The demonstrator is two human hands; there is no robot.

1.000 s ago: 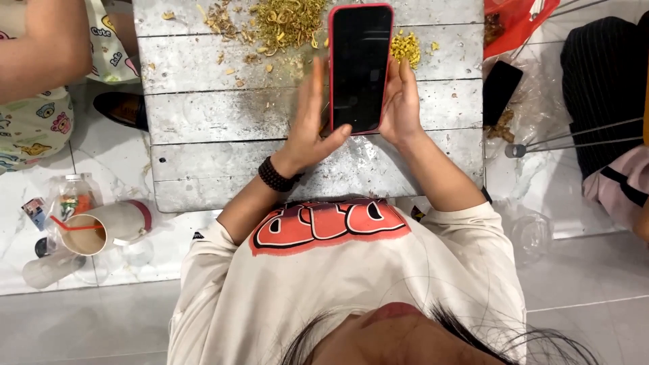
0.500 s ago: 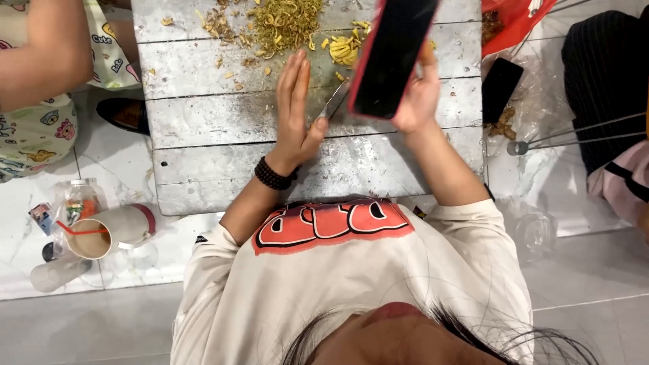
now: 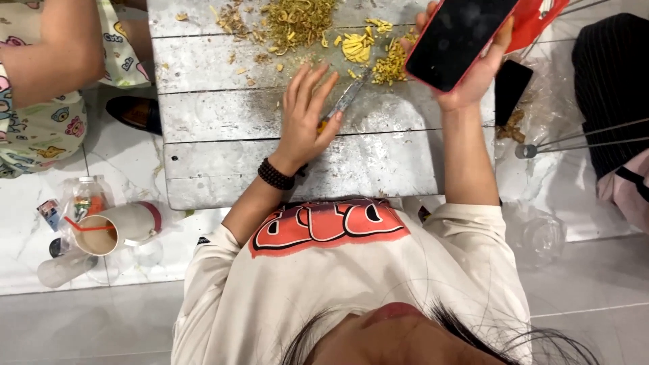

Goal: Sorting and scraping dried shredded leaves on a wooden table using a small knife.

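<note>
On the grey board, phone's off to the right now.
My right hand (image 3: 466,74) grips the phone (image 3: 460,40); left hand (image 3: 304,118), fingers spread, now rests on the knife (image 3: 345,101).

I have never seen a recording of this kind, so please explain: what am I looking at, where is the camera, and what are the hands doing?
The one picture comes from a camera worn on a person's head, looking straight down, so you see their hair, their pale shirt and both bare arms. There is no machine here.

The person works at a grey wooden board. On its far part lie yellow cut pieces and a heap of dry scraps.

The left hand, with a dark bead bracelet on the wrist, lies flat over a small knife on the board. Whether it grips the knife I cannot tell. The right hand holds up a phone in a red case, its screen dark.

At the left, on the white floor, are a lying cup and another person's arm.
</note>
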